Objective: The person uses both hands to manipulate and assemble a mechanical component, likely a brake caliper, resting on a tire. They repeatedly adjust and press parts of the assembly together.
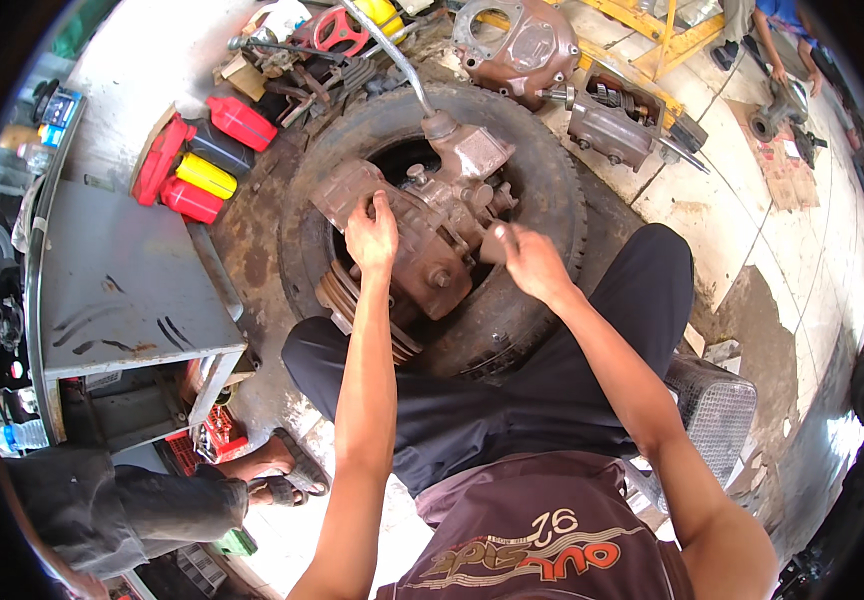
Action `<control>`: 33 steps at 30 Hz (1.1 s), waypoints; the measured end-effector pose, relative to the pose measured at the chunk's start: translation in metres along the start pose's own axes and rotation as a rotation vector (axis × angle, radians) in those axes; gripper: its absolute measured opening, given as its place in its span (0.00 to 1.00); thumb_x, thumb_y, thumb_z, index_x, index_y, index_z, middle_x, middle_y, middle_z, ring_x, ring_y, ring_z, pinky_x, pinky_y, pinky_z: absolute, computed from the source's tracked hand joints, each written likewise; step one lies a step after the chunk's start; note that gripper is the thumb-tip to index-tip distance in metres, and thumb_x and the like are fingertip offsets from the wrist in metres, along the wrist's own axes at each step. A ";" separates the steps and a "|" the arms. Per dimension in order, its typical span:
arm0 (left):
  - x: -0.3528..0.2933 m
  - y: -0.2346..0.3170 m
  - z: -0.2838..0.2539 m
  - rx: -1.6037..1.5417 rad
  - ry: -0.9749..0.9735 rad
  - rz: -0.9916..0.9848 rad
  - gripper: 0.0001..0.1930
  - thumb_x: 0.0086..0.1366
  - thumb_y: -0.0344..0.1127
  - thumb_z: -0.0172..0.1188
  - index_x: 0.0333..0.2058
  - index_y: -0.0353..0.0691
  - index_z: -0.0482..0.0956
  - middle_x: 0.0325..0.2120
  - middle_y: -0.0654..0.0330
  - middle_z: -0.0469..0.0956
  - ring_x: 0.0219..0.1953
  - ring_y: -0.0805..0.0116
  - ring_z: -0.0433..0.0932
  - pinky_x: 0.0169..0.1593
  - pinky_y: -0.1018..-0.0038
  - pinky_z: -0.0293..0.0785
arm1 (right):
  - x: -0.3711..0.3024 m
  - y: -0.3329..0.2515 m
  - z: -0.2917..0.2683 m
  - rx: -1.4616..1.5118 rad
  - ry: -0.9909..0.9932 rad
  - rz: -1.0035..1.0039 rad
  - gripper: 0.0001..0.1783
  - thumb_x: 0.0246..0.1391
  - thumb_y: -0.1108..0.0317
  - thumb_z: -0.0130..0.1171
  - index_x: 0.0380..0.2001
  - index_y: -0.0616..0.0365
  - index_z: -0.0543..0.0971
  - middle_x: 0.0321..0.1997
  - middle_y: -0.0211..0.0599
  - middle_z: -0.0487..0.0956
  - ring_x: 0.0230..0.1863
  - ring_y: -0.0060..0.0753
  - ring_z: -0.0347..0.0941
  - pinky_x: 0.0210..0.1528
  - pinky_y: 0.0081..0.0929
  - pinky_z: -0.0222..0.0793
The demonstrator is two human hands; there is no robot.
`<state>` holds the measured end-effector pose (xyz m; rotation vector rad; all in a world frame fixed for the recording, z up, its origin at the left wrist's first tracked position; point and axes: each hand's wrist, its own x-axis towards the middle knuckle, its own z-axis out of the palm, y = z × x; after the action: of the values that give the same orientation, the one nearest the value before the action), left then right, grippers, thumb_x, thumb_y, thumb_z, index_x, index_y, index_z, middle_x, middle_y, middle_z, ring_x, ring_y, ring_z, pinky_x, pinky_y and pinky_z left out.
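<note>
A brown, rust-coloured gearbox (pixel 422 235) lies on a large tyre (pixel 337 130) in front of my knees. A long metal gear lever (pixel 397 62) rises from its far end. My left hand (pixel 372 240) is on the near left part of the housing, fingers curled against it and thumb raised. On the housing's right side, my right hand (pixel 532 262) is closed, with a small flat brown piece (pixel 493 246) at its fingertips. What this piece is made of I cannot tell. Finned, disc-like edges (pixel 342 300) show below the gearbox.
A metal workbench (pixel 142 270) stands left, near red, yellow and black bottles (pixel 207 175). Beyond the tyre lie a bell housing (pixel 527 50) and an open gear case (pixel 617 120). Another person's legs (pixel 152 500) are at lower left; a person's hand (pixel 780 75) reaches toward a part at far right.
</note>
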<state>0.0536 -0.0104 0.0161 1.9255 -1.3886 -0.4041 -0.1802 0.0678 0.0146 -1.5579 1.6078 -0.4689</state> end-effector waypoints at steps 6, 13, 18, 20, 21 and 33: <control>-0.001 0.001 -0.001 0.002 0.005 -0.010 0.24 0.70 0.53 0.53 0.48 0.40 0.85 0.42 0.41 0.84 0.49 0.39 0.81 0.54 0.54 0.74 | 0.021 -0.004 0.057 0.147 0.660 -0.527 0.29 0.59 0.81 0.52 0.65 0.60 0.71 0.64 0.56 0.75 0.65 0.54 0.72 0.67 0.41 0.68; 0.002 -0.005 0.005 0.045 0.001 0.000 0.24 0.70 0.53 0.53 0.48 0.39 0.85 0.42 0.41 0.84 0.49 0.40 0.81 0.54 0.54 0.74 | 0.026 0.027 0.075 -0.302 0.304 -0.603 0.30 0.52 0.81 0.52 0.62 0.67 0.73 0.68 0.53 0.72 0.69 0.50 0.70 0.70 0.42 0.67; -0.001 -0.004 -0.002 0.022 0.023 0.009 0.22 0.70 0.52 0.52 0.48 0.41 0.85 0.42 0.43 0.85 0.49 0.39 0.81 0.54 0.54 0.74 | 0.009 -0.021 0.026 -0.053 0.277 -0.330 0.31 0.51 0.80 0.54 0.62 0.68 0.73 0.68 0.56 0.71 0.68 0.52 0.69 0.69 0.42 0.68; -0.002 -0.001 0.001 0.028 0.022 0.007 0.22 0.70 0.52 0.52 0.47 0.42 0.85 0.42 0.43 0.85 0.48 0.39 0.81 0.54 0.53 0.74 | 0.020 -0.009 0.041 0.082 0.645 -0.528 0.34 0.49 0.81 0.55 0.64 0.68 0.71 0.69 0.58 0.70 0.70 0.52 0.67 0.71 0.39 0.65; -0.003 0.006 0.003 0.024 0.008 0.012 0.21 0.70 0.52 0.52 0.47 0.43 0.85 0.41 0.43 0.85 0.48 0.38 0.81 0.53 0.53 0.74 | 0.024 0.004 0.051 -0.062 0.559 -0.552 0.34 0.50 0.81 0.54 0.64 0.68 0.71 0.69 0.58 0.69 0.71 0.53 0.65 0.71 0.39 0.65; -0.003 -0.001 -0.002 0.034 0.020 0.028 0.22 0.70 0.52 0.53 0.48 0.42 0.85 0.41 0.42 0.84 0.48 0.39 0.82 0.53 0.53 0.75 | 0.035 0.016 0.033 0.109 0.604 -0.578 0.27 0.51 0.81 0.52 0.57 0.62 0.78 0.60 0.57 0.77 0.59 0.56 0.76 0.64 0.42 0.72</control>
<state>0.0543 -0.0071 0.0166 1.9303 -1.4161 -0.3487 -0.1616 0.0462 -0.0269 -1.8986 1.4807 -1.4258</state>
